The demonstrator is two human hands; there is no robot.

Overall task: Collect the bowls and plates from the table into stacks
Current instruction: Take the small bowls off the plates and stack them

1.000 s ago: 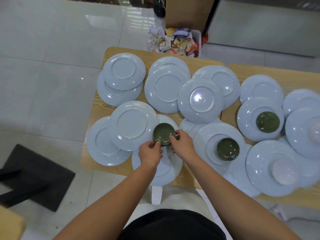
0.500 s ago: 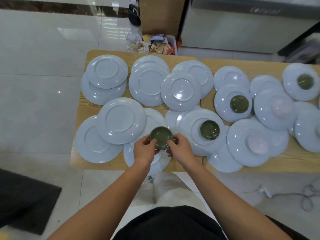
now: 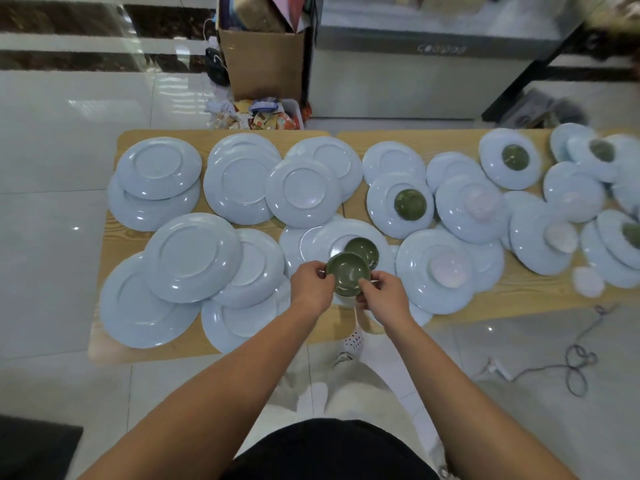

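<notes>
Far right, the pale blue round plates [image 3: 623, 171] and 2 small dark green bowls [image 3: 602, 150] are blurred; the picture's edge cuts the plates off.

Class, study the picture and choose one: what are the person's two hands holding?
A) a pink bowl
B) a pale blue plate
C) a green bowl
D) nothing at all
C: the left hand and the right hand both grip the rim of one green bowl, held between them over the plates.
</notes>
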